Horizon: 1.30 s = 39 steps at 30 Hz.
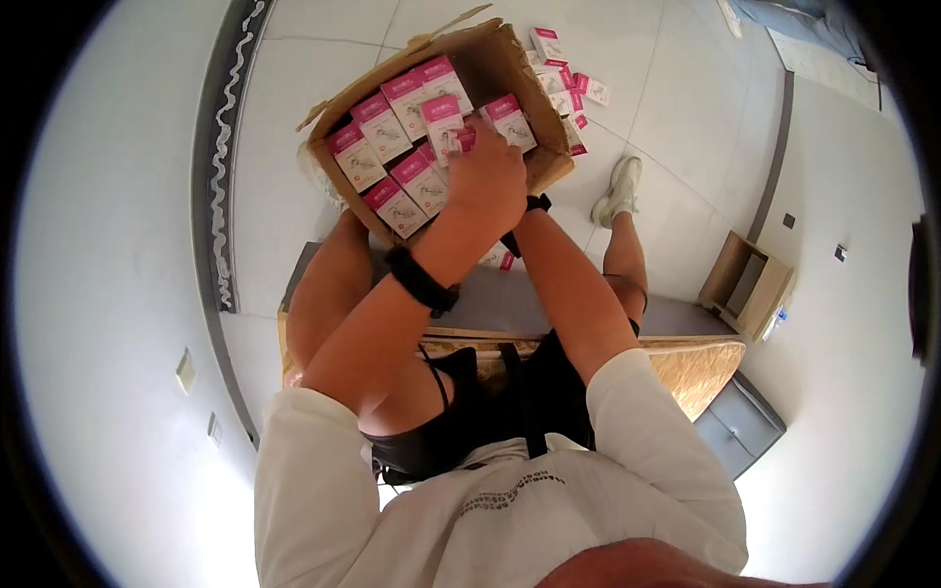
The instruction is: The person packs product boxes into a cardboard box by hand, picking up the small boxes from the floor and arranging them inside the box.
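- Pink-and-white boxes (pixel 382 127) stand packed in an open cardboard carton (pixel 551 174), with a row along its far left side and more in front of that row
- The carton sits in front of the person, tilted in view, its flaps folded outward and a bare stretch of inner wall showing at the far right
- Left hand (pixel 487 176) reaches into the carton, fingers at the pink end of a small box (pixel 463 140); I cannot tell whether its grip has closed on it
- Right hand lies hidden, or nearly so, behind the left one, so I cannot tell how its grip stands; a black strap (pixel 537 203) shows at that wrist
- A black wristband (pixel 421 281) circles the left forearm
- More boxes lie in a loose pile (pixel 554 80) on the tiled floor (pixel 667 127), just beyond the carton's right side
- A pale shoe (pixel 618 192) rests on the floor, right of the carton
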Each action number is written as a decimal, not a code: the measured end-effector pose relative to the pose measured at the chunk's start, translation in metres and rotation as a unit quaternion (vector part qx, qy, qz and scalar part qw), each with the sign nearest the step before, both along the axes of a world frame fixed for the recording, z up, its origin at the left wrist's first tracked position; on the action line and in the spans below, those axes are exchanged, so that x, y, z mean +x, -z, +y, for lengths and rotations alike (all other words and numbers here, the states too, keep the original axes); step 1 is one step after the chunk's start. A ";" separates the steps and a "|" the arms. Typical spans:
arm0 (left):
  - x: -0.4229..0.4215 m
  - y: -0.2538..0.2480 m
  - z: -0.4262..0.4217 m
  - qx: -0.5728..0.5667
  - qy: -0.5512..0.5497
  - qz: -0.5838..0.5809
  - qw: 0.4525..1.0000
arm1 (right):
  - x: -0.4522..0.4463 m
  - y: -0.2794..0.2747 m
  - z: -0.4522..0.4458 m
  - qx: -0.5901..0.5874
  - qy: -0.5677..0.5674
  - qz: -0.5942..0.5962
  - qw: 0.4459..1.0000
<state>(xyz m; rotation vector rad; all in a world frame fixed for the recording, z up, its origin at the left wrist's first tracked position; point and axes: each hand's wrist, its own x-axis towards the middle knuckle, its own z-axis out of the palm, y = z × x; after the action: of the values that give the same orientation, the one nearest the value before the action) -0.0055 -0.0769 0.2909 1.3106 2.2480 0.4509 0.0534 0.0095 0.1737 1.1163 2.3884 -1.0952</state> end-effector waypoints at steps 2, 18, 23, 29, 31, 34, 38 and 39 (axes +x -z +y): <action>-0.006 0.004 0.003 0.009 -0.003 -0.041 0.999 | -0.012 -0.003 0.018 0.008 0.018 0.011 1.000; -0.008 0.000 0.019 0.090 -0.006 -0.060 0.994 | -0.077 0.016 0.086 0.201 -0.070 0.238 0.948; -0.017 0.004 0.016 0.068 -0.013 -0.013 0.997 | -0.102 0.036 0.086 0.231 -0.124 -0.024 0.965; -0.027 0.007 0.018 0.066 -0.035 -0.004 0.997 | -0.122 0.095 0.107 0.200 -0.188 -0.116 0.955; -0.030 0.008 0.020 0.062 -0.037 -0.003 0.997 | -0.126 0.093 0.116 0.193 -0.219 -0.086 0.952; -0.027 0.014 0.018 0.062 -0.032 -0.023 0.997 | -0.118 0.113 0.121 0.161 -0.230 -0.068 0.957; -0.030 0.010 0.017 -0.005 0.018 -0.091 0.996 | -0.105 0.115 0.127 0.158 -0.221 0.083 0.959; -0.030 0.010 0.015 -0.006 0.021 -0.091 0.996 | -0.103 0.108 0.123 0.158 -0.219 0.084 0.959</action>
<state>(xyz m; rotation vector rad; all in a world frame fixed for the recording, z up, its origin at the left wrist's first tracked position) -0.0359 -0.0615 0.2813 1.2550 2.0676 0.5178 -0.0500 0.1324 0.0661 0.5372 2.8277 -0.6985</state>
